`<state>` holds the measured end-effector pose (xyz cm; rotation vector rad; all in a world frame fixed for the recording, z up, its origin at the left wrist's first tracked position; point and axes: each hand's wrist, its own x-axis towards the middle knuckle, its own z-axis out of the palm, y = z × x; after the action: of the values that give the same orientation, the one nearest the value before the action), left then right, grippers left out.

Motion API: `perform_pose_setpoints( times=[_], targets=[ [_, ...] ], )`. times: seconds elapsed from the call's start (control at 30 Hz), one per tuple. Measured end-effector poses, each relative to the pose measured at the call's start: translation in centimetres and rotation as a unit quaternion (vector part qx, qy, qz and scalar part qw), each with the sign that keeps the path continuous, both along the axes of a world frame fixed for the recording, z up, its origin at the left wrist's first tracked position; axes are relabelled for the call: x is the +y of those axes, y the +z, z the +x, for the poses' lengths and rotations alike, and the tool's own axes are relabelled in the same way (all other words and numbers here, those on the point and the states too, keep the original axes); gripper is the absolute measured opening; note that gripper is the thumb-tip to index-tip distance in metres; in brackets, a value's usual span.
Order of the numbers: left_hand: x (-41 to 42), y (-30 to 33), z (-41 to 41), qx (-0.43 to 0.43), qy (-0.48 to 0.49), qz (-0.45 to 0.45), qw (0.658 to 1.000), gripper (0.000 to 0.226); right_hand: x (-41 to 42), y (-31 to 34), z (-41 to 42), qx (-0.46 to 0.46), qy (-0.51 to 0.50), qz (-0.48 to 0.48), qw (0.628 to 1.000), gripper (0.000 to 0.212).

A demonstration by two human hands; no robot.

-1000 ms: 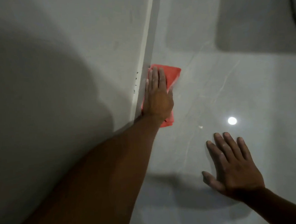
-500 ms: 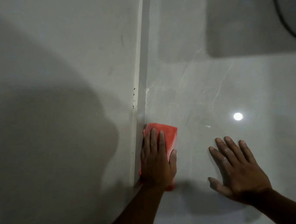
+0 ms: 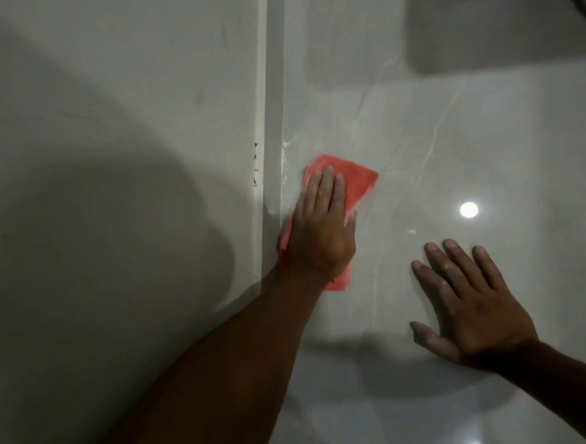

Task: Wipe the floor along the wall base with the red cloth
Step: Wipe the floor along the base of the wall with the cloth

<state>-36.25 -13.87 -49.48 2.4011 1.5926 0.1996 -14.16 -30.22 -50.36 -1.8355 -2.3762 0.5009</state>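
Glossy grey floor (image 3: 418, 166) by the left wall base (image 3: 271, 120) — I see the left hand (image 3: 319, 234) flat, pressing the red cloth (image 3: 354, 180) (right hand (image 3: 475, 306) splayed, empty).

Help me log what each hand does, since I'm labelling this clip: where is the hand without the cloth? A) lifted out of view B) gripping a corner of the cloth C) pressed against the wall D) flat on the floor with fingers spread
D: the right hand lies palm-down on the glossy floor, fingers spread, well apart from the red cloth under the left hand.
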Motion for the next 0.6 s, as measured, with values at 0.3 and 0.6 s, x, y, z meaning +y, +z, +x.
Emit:
perform_pose_setpoints(
  times=[0.3,0.6],
  targets=[
    [8.8,1.0,2.8,-0.05,0.223,-0.086,0.97,0.079,0.0,0.1,-0.2,-0.004,-0.001,-0.004,1.0,0.094],
    [-1.3,-0.4,-0.7,-0.079,0.196,0.014,0.977,0.066,0.1,0.2,-0.1,-0.009,-0.004,-0.01,1.0,0.093]
  ],
)
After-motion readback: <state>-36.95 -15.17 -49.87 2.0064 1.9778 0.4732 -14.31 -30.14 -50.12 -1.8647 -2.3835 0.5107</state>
